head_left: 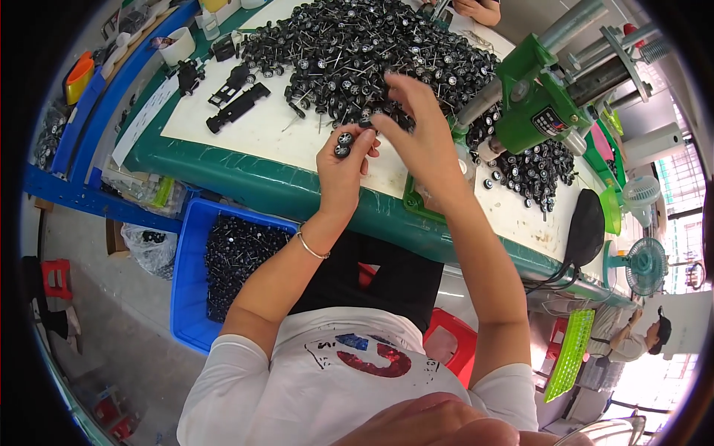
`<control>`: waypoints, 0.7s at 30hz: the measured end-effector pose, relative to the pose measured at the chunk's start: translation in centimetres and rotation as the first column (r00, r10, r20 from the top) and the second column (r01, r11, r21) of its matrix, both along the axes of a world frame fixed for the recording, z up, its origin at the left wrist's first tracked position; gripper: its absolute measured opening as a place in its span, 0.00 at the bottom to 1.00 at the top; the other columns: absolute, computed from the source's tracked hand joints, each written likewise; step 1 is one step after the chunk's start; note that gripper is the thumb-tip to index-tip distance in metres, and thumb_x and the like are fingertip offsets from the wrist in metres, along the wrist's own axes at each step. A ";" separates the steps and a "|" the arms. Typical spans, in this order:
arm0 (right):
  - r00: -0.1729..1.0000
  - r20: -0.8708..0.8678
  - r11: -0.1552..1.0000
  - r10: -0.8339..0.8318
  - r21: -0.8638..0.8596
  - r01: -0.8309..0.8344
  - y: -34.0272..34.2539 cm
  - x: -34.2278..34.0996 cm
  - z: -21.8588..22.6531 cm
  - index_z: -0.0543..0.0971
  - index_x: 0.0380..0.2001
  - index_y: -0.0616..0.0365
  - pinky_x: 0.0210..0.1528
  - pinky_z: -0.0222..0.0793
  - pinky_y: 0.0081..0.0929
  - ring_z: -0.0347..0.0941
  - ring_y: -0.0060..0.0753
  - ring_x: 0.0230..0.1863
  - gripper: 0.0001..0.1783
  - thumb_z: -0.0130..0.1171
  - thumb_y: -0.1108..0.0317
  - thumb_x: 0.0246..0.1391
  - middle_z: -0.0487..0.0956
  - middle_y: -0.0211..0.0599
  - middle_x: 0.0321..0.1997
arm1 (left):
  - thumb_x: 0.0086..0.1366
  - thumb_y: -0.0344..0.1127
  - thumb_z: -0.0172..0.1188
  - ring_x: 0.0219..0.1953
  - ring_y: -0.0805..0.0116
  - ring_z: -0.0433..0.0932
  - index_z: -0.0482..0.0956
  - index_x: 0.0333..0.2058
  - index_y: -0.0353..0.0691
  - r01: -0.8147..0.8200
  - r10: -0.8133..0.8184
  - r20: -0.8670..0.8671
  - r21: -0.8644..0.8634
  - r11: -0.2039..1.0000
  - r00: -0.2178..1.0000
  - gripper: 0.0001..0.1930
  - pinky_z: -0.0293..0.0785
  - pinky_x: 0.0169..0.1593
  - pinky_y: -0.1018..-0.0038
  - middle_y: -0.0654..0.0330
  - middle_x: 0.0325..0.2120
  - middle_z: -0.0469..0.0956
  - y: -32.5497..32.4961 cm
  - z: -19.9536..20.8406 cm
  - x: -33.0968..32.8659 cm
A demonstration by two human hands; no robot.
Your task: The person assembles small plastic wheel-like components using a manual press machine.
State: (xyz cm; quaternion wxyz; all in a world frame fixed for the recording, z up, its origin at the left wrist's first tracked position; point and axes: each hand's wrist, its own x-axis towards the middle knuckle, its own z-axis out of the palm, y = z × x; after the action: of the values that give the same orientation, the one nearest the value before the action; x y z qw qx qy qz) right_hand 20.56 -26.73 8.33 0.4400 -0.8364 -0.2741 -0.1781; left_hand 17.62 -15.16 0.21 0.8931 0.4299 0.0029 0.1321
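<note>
My left hand [341,172] is closed around a couple of small black toy wheels [344,139] with silver hubs, which stick out beside the thumb. Just to its right, my right hand [422,137] is raised with thumb and fingers apart, and nothing shows in its grasp. Its fingertips hover at the near edge of a big heap of toy wheels on thin metal axles [372,52]. A dark wheel shows between the two hands; I cannot tell whether either touches it.
A green press [532,111] stands right of my hands, beside a smaller wheel pile [532,175]. Black toy car chassis [238,108] lie on the table's left. Below sits a blue bin [186,297] of axle parts. Another person's hand [476,9] is across the table.
</note>
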 end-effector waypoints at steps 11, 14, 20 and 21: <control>0.826 -0.292 0.813 -0.482 0.203 0.546 -15.5 -8.3 -5.3 0.78 0.44 0.61 0.38 0.69 0.21 0.75 0.22 0.34 0.13 0.58 0.73 0.54 0.78 0.32 0.34 | 0.62 0.31 0.62 0.26 0.79 0.74 0.79 0.36 0.34 0.083 -0.075 -0.047 0.203 0.976 0.996 0.07 0.62 0.25 0.85 0.59 0.27 0.80 0.1 0.5 0.3; 0.788 -0.211 0.809 -0.578 -0.025 0.587 -18.2 -7.1 -7.2 0.78 0.45 0.58 0.37 0.69 0.25 0.72 0.26 0.33 0.16 0.61 0.69 0.51 0.75 0.35 0.40 | 0.62 0.31 0.63 0.26 0.79 0.74 0.80 0.36 0.34 0.104 -0.095 -0.049 0.235 0.966 0.994 0.07 0.62 0.25 0.85 0.59 0.27 0.80 -1.3 0.5 0.1; 0.797 -0.078 0.795 -0.598 -0.185 0.578 -17.8 -4.7 -8.1 0.79 0.40 0.59 0.37 0.70 0.31 0.73 0.36 0.32 0.12 0.62 0.69 0.51 0.74 0.39 0.38 | 0.61 0.30 0.63 0.27 0.77 0.75 0.80 0.36 0.32 0.182 -0.173 -0.055 0.310 0.933 0.983 0.08 0.62 0.25 0.84 0.58 0.29 0.81 -2.6 0.3 -0.1; 0.807 -0.063 0.800 -0.587 -0.192 0.568 -18.1 -4.6 -8.3 0.79 0.39 0.60 0.37 0.70 0.32 0.73 0.38 0.33 0.11 0.61 0.70 0.52 0.74 0.39 0.38 | 0.61 0.31 0.64 0.27 0.78 0.75 0.80 0.36 0.32 0.218 -0.204 -0.076 0.306 0.927 0.976 0.08 0.62 0.25 0.84 0.58 0.28 0.81 -2.5 0.5 0.0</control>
State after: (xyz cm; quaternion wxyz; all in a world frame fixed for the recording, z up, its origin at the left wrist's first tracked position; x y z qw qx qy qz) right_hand 15.99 -44.81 0.05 0.3101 -0.9223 0.0072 -0.2305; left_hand 17.59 -17.62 0.69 0.8226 0.5663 -0.0451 0.0250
